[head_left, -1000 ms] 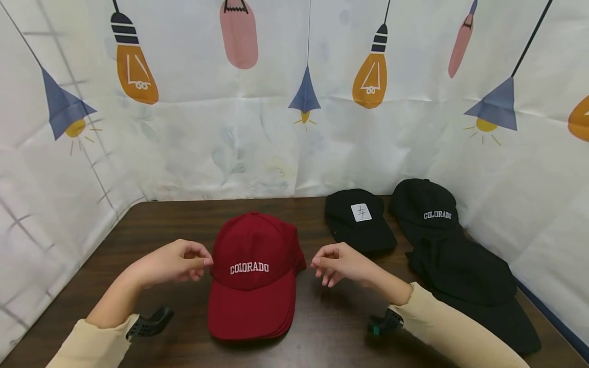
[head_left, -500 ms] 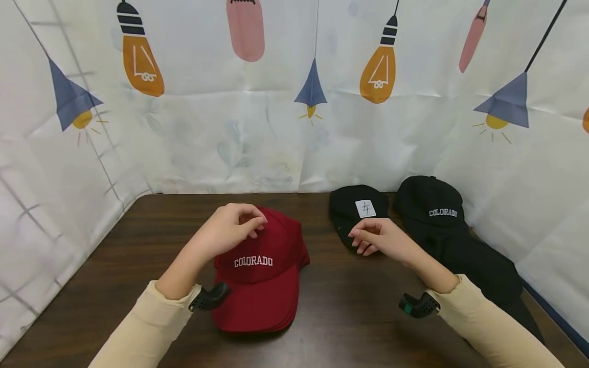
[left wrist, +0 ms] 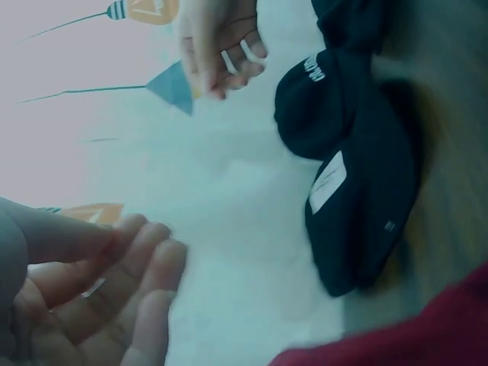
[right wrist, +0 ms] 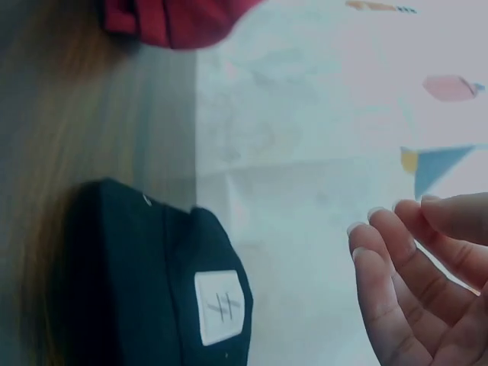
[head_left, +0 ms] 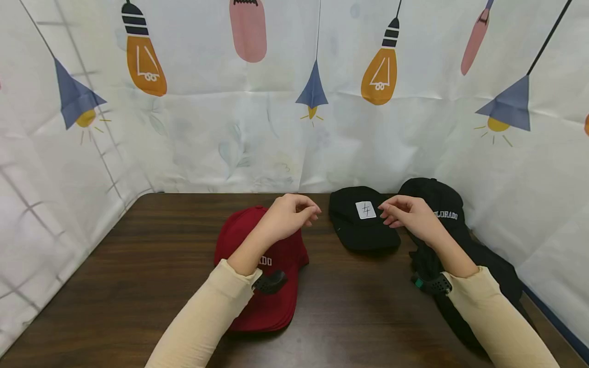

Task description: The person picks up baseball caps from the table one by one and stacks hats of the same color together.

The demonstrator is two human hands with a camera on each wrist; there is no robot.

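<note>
My left hand (head_left: 291,215) hovers over the far right side of the stacked red caps (head_left: 234,230), fingers loosely bent and holding nothing. Its forearm hides part of the white COLORADO lettering. My right hand (head_left: 411,214), likewise holding nothing with relaxed fingers, is nearest to the black cap (head_left: 361,235) that bears a white label (head_left: 365,210). In the right wrist view the fingers (right wrist: 381,297) stand apart from that cap. Behind the right hand sits a black COLORADO cap (head_left: 430,190), its lettering partly covered. Another black cap (head_left: 490,263) lies in front of it, partly hidden by the right sleeve.
The caps rest on a dark wooden table (head_left: 152,286). A white cloth (head_left: 193,133) printed with lamps and bulbs hangs behind the table and along its sides. Black devices are strapped to the left wrist (head_left: 271,282) and right wrist (head_left: 434,284).
Both hands have moved right and somewhat farther back, the left from beside the red caps to over them, the right past the labelled black cap. The caps stay put; the head view has shifted slightly.
</note>
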